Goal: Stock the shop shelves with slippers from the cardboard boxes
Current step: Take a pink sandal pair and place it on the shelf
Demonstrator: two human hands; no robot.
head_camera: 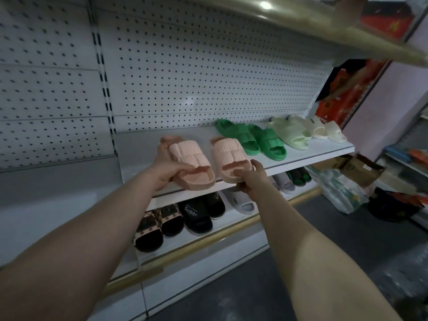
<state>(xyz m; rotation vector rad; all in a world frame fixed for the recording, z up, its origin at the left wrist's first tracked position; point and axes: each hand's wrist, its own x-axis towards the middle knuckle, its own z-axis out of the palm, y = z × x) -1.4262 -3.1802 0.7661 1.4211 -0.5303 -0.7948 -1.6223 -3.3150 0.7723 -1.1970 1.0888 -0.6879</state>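
A white pegboard back panel (196, 77) fills the far side of the shop rack. An upper shelf (301, 26) juts out overhead at the top right. Below it runs the white middle shelf (139, 144), and lower still the bottom shelf (234, 224) above the dark floor (324, 228).

To the right, beyond the shelf end, an open cardboard box (361, 167) sits above a plastic-wrapped bundle (342, 191).

On the bottom shelf stand a patterned brown-and-black pair (157, 225) at the left, a black pair (196, 216) printed "Super" beside it, and a grey slipper (240, 202) further right.

On the middle shelf, from right to left, a cream pair (328, 132), a pale green pair (291, 133) and a green pair (252, 140) stand side by side, toes toward the near edge.

Left of the green pair are two pink slippers at the shelf's near edge, toes overhanging it. The left pink slipper (192, 163) is tilted. The right pink slipper (231, 158) lies just beside the green pair.

The left hand (166, 167) grips the left pink slipper from its left side, fingers wrapped under it and thumb across the toe opening. The right hand (251, 179) pinches the toe end of the right pink slipper, thumb on top and fingers beneath.
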